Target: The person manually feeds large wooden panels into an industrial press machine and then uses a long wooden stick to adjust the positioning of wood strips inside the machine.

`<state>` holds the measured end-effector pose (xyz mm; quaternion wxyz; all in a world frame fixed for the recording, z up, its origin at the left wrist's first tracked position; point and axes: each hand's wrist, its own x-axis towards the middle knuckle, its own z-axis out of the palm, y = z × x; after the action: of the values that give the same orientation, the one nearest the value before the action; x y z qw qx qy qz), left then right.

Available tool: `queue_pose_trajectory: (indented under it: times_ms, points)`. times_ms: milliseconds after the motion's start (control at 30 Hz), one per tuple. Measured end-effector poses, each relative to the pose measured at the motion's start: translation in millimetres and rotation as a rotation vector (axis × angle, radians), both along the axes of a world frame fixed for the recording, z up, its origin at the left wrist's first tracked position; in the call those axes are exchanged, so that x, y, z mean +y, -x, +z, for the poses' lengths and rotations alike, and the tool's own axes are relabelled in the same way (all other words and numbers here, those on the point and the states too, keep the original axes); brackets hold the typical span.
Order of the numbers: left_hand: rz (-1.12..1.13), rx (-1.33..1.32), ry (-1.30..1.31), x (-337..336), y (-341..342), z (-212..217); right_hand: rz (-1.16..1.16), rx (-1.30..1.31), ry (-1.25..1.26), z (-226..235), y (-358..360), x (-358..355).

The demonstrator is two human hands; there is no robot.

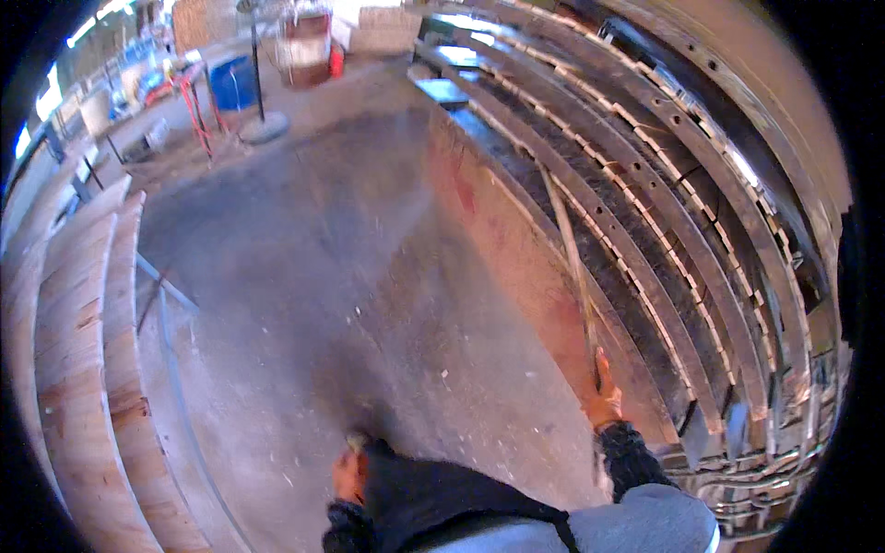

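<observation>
My right hand is closed around the lower end of a long, thin wooden stick. The stick runs up and away, its far end reaching the edge of a tall stack of metal plates on the right. Light-coloured sheet edges show in uneven rows between the plates. My left hand hangs low in front of me beside a dark apron. Its fingers are curled, and a small brownish thing shows at them, too blurred to name.
Wooden boards stand at the left, beside a thin metal frame. A reddish-brown ledge borders the plate stack. Hoses lie at lower right. Further off are a post on a round base, a blue box and a red stand.
</observation>
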<state>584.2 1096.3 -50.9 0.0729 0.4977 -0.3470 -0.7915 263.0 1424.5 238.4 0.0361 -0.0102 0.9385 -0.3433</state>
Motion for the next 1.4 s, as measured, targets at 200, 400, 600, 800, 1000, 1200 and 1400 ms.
queue_pose_trajectory:
  times_ms: [200, 400, 600, 800, 1000, 1200, 1400]
  points:
    - [-0.098, 0.093, 0.113, -135, 113, 82, -0.206, -0.121, 0.033, -4, 3, -56]
    - [-0.381, 0.171, 0.237, -190, 246, 90, -0.212, -0.098, -0.024, 5, 2, -73]
    - [-0.599, 0.365, 0.183, -205, 355, 106, -0.089, -0.093, -0.086, -18, 33, -117]
    - [-0.693, 0.546, -0.051, -255, 437, 210, 0.436, -0.135, -0.066, -11, 108, -239]
    - [-0.415, 0.528, -0.126, -370, 500, 218, 0.772, -0.277, 0.015, -25, 208, -410]
    - [-0.343, 0.372, -0.134, -535, 547, 164, 0.789, -0.427, -0.014, -36, 281, -592]
    - [-0.546, 0.219, 0.038, -679, 577, 188, 0.434, -0.817, 0.264, -55, 321, -745]
